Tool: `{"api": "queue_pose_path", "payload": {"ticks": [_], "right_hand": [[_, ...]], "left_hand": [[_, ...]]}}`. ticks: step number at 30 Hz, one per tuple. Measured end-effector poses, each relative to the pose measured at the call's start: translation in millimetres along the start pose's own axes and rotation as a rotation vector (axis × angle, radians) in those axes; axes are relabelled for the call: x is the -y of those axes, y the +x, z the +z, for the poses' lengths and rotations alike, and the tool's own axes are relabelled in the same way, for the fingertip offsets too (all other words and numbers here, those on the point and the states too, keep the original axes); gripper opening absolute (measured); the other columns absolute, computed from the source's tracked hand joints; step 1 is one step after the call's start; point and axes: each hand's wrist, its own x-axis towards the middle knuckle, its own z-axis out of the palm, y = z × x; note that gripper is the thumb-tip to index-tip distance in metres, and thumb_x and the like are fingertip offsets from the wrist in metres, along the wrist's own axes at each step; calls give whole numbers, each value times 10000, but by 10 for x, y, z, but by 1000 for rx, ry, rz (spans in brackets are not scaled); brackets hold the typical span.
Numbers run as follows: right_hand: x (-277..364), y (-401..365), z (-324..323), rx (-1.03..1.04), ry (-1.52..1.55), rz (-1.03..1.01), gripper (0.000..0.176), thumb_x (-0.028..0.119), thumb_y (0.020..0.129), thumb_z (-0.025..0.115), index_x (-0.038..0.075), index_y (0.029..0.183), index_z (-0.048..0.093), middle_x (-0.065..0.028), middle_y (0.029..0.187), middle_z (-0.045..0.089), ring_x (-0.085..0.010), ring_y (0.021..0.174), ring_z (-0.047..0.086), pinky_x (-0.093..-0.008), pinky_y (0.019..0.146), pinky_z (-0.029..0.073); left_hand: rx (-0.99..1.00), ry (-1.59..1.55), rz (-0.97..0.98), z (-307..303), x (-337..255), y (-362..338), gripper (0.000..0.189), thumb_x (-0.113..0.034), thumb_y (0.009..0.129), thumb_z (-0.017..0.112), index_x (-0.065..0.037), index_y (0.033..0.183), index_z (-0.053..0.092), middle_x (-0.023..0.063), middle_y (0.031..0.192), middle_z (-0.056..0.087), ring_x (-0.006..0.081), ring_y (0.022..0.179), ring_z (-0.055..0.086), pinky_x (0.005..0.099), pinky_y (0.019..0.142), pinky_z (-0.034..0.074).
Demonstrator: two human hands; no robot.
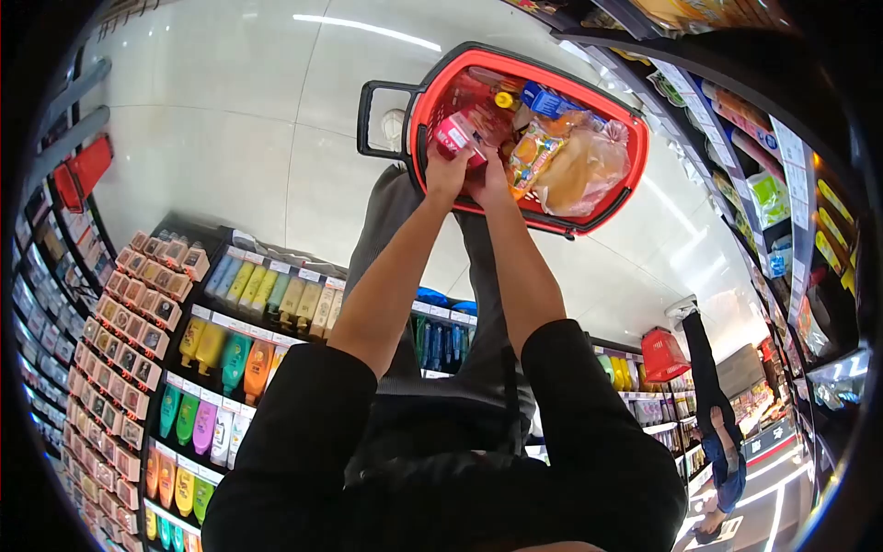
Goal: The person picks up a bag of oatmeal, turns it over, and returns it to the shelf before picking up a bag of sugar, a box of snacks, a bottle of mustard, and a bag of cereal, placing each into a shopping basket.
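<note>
My left hand (445, 175) is closed on a small pink package (454, 134) with a white label, inside the left part of a red shopping basket (638, 152). Close beside it, my right hand (493, 177) is also closed around the lower end of the package, its fingertips partly hidden. To the right in the basket lie a colorful snack packet (533, 155), a clear plastic bag (584, 170) with brownish contents, a blue package (546, 99) and something with a yellow cap (503, 99).
The basket's black handle (365, 120) sticks out left over the tiled floor (212, 110). Shelves of bottles (235, 361) stand at the lower left, goods shelves (773, 156) at the right. Another person (722, 451) is at the lower right, near a red basket (664, 355).
</note>
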Motion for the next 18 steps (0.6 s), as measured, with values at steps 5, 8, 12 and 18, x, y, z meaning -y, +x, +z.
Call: {"api": "queue_pose_path", "payload": {"ticks": [5,8,12,18], "right_hand": [[159,-871,153,-54,-183,-42,403,276,795,544,100,1147,457,-88,1076,540,-210,993,522,-393,845,437],[221,-1419,236,22,-253,-2,414,248,780,571,66,1135,459,-86,1047,549,-197,964,539,-358,794,458],[249,-2311,406,42,-565,-93,411,197,771,586,9,1118,472,-83,1021,561,-177,924,558,-318,761,467],[742,-4022,817,281,-830,-252,443,140,766,571,-31,1163,476,-79,1045,572,-156,923,559,-282,831,421]], "left_hand": [[95,-100,-42,-309,-350,-288,652,-415,767,608,8,1200,367,114,1066,519,182,940,523,306,793,439],[157,-251,-316,-631,-1041,-822,606,-452,753,610,-17,1137,435,91,939,533,147,746,562,321,616,476],[431,-218,-391,-967,-1106,-1097,652,-502,723,612,-47,1146,411,78,966,525,160,775,576,349,607,496],[521,-531,-125,-1137,-2163,-2093,519,-371,807,567,-75,1190,378,71,1039,543,170,916,564,349,801,455]]}}
